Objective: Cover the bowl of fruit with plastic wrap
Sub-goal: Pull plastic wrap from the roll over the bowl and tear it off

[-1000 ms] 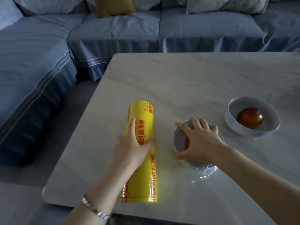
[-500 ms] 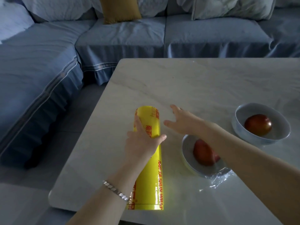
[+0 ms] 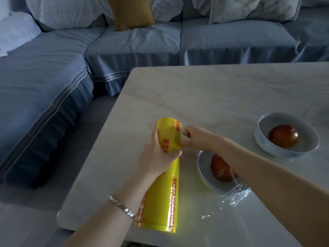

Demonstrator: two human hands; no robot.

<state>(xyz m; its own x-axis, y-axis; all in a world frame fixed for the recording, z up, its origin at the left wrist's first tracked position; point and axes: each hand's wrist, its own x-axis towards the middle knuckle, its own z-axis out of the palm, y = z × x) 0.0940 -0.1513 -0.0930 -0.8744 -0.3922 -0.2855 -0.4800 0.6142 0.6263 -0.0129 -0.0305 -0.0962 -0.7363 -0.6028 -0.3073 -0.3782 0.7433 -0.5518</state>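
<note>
Right hand [image 3: 195, 138] has left the near bowl [image 3: 203, 172] and crossed to the roll of wrap [image 3: 169, 189]. It now sits at the roll's far end, on its 3 o'clock side, fingers curled, thumb touching the yellow wrapper. Probably hunting the film edge; can't tell if any film is pinched yet.

Left hand [image 3: 156, 157] same as before: wrapped over the roll, pinning it to the surface [image 3: 222, 97].

Roll lies at 9 o'clock of the near bowl, running 12 to 6.

Near bowl: film stretched over its fruit [image 3: 219, 168], loose film [image 3: 235, 195] bunched at its 5 o'clock. Reads as covered.

Far bowl [image 3: 261, 145] at 2 o'clock of the near one, apple [image 3: 283, 136] inside, no film visible.

Judgement: a fresh sheet is being started for the far bowl. Risk: the edge clings back onto the roll.
</note>
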